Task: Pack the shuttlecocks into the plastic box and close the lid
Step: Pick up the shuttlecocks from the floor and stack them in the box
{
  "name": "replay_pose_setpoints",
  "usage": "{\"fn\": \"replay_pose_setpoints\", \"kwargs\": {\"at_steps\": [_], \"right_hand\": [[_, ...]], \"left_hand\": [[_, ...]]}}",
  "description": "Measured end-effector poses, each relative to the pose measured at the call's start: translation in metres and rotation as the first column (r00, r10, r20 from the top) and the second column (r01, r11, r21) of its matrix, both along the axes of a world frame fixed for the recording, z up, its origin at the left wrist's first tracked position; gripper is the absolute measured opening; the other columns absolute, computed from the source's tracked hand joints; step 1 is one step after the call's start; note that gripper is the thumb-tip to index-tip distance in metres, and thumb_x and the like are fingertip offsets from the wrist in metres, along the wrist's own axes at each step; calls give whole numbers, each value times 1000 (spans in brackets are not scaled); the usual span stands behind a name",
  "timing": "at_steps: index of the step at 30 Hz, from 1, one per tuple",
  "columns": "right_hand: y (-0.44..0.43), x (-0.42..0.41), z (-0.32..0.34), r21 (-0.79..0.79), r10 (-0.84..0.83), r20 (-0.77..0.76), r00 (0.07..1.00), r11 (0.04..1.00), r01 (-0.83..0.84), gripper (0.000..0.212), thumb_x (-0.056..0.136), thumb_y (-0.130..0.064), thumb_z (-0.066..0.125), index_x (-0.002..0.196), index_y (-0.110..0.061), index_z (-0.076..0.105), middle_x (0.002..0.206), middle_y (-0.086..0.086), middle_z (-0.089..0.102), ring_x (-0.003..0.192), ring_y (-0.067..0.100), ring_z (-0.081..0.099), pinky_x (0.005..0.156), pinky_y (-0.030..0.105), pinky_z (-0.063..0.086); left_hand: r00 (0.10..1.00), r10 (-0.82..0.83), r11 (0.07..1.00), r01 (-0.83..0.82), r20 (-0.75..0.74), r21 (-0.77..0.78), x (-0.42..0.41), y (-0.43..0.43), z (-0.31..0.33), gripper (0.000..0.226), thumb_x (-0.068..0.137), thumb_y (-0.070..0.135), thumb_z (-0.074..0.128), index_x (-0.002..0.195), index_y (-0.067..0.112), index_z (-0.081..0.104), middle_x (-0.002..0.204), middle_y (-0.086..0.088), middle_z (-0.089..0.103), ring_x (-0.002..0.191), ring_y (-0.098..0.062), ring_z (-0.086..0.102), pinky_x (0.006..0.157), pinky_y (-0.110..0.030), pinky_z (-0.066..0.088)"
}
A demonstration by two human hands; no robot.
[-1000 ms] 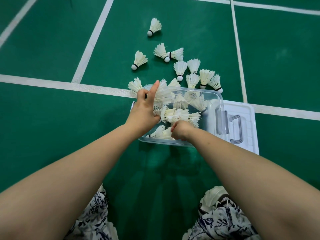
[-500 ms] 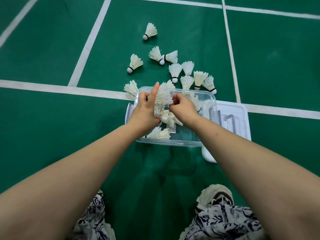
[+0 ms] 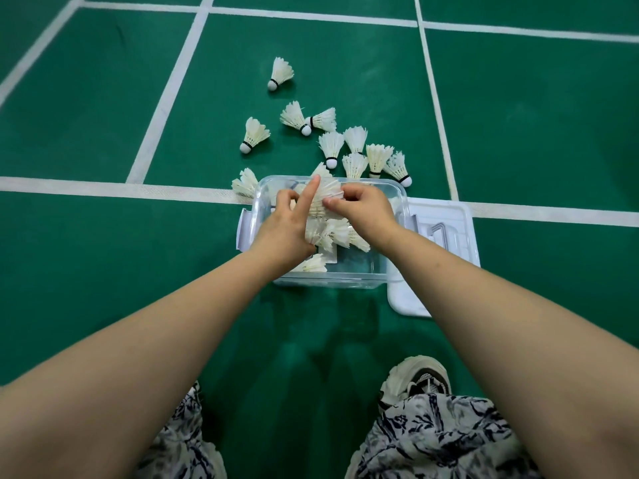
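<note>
Head view: your right hand [image 3: 363,210] has come up from the near edge of the plastic box [image 3: 328,281] to meet your left hand [image 3: 287,229] over its far edge. The left grips a stack of shuttlecocks [image 3: 325,193], index finger straight along it. The right pinches the feather end. Lay the stack flat against the far wall, corks one way, and don't squeeze the feathers. Loose shuttlecocks [image 3: 331,146] lie on the court [image 3: 103,98] beyond the far edge. The lid [image 3: 446,216] rests off, just beside the right edge.

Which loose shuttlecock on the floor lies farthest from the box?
The lone shuttlecock at the top of the view, beyond the touching pair; all others lie closer to the box.
</note>
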State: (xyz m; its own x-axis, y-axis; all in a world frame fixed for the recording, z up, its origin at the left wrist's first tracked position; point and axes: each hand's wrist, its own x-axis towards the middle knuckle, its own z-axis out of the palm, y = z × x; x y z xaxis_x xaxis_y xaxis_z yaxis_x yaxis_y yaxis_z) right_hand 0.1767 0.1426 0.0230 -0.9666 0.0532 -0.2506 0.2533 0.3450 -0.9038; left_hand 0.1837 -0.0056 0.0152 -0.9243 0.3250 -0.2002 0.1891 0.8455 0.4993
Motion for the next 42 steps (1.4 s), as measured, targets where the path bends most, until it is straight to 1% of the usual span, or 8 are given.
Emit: {"fn": "replay_pose_setpoints", "kwargs": {"at_steps": [6, 10, 14, 20, 25, 32, 37, 42], "right_hand": [[19, 3, -10, -9, -157, 32, 987, 987, 158, 16, 83, -18, 66, 69, -16, 61, 69, 1, 58, 69, 17, 53, 69, 30, 46], [32, 11, -19, 453, 18, 169, 985, 886, -94, 15, 85, -25, 60, 75, -14, 60, 73, 4, 58, 70, 21, 51, 58, 26, 37], [29, 16, -38, 586, 176, 347, 921, 726, -360, 17, 82, -23, 57, 75, -9, 65, 77, 8, 61, 78, 28, 58, 56, 25, 38], [18, 13, -57, 551, 236, 456, 858, 682, -481, 22, 84, -20, 56, 63, -14, 55, 76, 8, 57, 76, 26, 52, 48, 23, 30], [13, 9, -62, 451, 302, 534, 790, 688, -568, 19, 91, -19, 56, 75, -10, 63, 87, 12, 63, 86, 25, 55, 71, 24, 39], [10, 2, -76, 390, 326, 650, 687, 632, -669, 13, 89, -14, 57, 81, -5, 62, 97, 15, 57, 90, 27, 52, 76, 28, 41], [13, -1, -74, 391, 286, 654, 700, 664, -637, 35, 87, -23, 63, 114, 0, 62, 95, 9, 57, 84, 24, 50, 73, 26, 40], [11, -9, -59, 433, 276, 584, 764, 690, -580, 33, 90, -21, 57, 118, -5, 62, 112, 14, 64, 87, 21, 52, 75, 30, 46]], "left_hand": [[999, 39, 998, -39, 1, -51, 0, -5, -7, 101, 76, 13, 65, 146, 35, -4, 131, -11, 36, 107, -31, 49, 82, -32, 38], [998, 50, 996, -48, 32, -74, -3, -6, -11, 104, 75, 15, 69, 146, 37, -5, 119, -16, 52, 99, -32, 54, 81, -37, 45], [998, 45, 998, -43, 48, -44, -6, -5, -17, 110, 72, 20, 77, 147, 34, -2, 132, -15, 50, 118, -32, 47, 95, -40, 42], [999, 33, 999, -32, 30, -35, -11, -8, -23, 109, 70, 25, 79, 148, 31, 3, 131, -14, 51, 120, -30, 47, 94, -37, 40], [999, 40, 999, -38, 35, -32, -12, -14, -26, 107, 71, 24, 78, 147, 33, 3, 131, -12, 45, 118, -27, 46, 94, -34, 37], [999, 40, 998, -39, 27, -45, -14, -14, -29, 101, 75, 21, 74, 147, 33, 5, 125, -10, 39, 101, -26, 51, 80, -28, 35], [1000, -3, 996, 5, 27, -89, -14, -9, -29, 95, 79, 14, 66, 147, 35, 3, 125, -12, 42, 99, -33, 53, 82, -36, 42], [999, -47, 992, 49, 24, -116, -11, -6, -28, 93, 80, 11, 63, 147, 35, 3, 126, -9, 38, 97, -33, 54, 84, -39, 47]]}}
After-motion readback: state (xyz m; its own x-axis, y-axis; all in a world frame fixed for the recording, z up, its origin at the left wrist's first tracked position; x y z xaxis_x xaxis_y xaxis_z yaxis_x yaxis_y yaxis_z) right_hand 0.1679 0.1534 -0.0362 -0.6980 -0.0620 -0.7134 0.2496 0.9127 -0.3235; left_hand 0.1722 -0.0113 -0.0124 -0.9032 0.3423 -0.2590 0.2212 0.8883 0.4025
